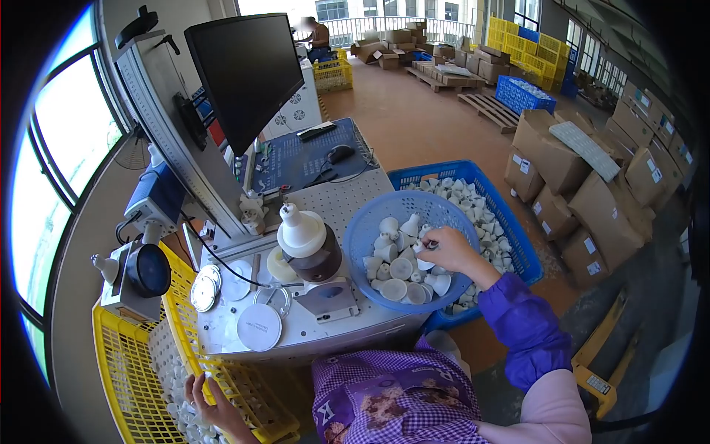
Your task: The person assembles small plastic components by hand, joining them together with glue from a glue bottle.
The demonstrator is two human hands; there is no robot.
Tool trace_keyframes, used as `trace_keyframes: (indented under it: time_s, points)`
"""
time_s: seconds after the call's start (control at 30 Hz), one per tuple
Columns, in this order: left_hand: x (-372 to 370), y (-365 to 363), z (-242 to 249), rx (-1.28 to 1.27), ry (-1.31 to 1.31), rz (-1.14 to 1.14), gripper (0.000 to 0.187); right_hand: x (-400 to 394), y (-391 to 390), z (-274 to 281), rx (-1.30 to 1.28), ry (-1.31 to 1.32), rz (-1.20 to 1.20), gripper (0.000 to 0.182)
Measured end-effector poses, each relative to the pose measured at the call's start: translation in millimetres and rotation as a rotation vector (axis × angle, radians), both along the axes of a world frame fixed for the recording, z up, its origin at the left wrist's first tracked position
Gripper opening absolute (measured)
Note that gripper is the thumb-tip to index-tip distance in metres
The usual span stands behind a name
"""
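My right hand point(448, 250) reaches into the round blue basket point(362, 222), its fingers closed on a white cup-shaped part point(424, 260). Many similar white parts lie below it. Over the edge of the yellow crate point(177, 296) at the lower left is my left hand point(214, 403), fingers apart and holding nothing that shows. White parts lie in that crate. Between the hands, a white cone-shaped piece point(302, 233) sits on a dark round fixture point(314, 259) on the metal bench point(296, 325).
A blue crate point(529, 251) of white parts supports the basket's right side. The laser-like head point(148, 270) and monitor point(244, 74) stand at the left. White discs point(259, 327) lie on the bench. Cardboard boxes point(547, 148) are stacked right; a person point(319, 37) sits far back.
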State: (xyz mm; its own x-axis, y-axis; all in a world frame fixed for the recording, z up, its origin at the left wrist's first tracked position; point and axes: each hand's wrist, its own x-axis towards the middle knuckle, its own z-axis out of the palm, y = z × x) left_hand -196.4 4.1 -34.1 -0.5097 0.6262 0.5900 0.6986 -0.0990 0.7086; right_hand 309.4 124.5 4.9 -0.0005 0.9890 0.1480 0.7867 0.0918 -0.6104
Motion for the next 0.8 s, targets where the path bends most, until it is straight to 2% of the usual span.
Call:
trace_keyframes:
  time_s: [0.03,0.1,0.13,0.2,0.23,0.3,0.33,0.4,0.8]
  points:
    - [14.3,1.1,0.7,0.000,-0.001,0.002,0.016,-4.3,-6.1,6.5,0.000,-0.001,0.002,0.027]
    - [48.3,5.2,4.5,-0.023,-0.014,-0.121,0.014,-10.9,-17.9,14.7,-0.013,0.371,-0.013,0.025]
    - [60.9,7.0,3.1,-0.023,-0.015,-0.126,0.014,-10.8,-22.0,11.8,-0.011,0.371,-0.018,0.025]
    - [82.1,11.5,-0.7,-0.021,-0.139,-0.219,0.012,-15.2,-26.1,4.8,-0.037,0.695,0.026,0.023]
    - [92.9,12.8,-0.5,-0.012,-0.134,-0.204,0.012,-18.0,-28.8,3.2,-0.035,0.699,0.044,0.023]
    - [110.1,12.5,5.0,-0.031,-0.180,-0.325,0.011,-25.1,-34.3,2.3,0.015,0.807,0.014,0.023]
    - [118.0,11.9,12.4,-0.051,-0.106,-0.327,0.012,-30.7,-36.1,2.7,0.010,0.813,0.047,0.023]
    - [129.7,14.3,14.9,-0.052,-0.133,-0.359,0.013,-36.2,-41.8,2.3,0.054,0.974,-0.011,0.021]
    - [166.9,23.8,29.2,0.002,-0.139,-0.541,0.016,-59.9,-55.2,2.1,0.145,1.063,-0.053,0.018]
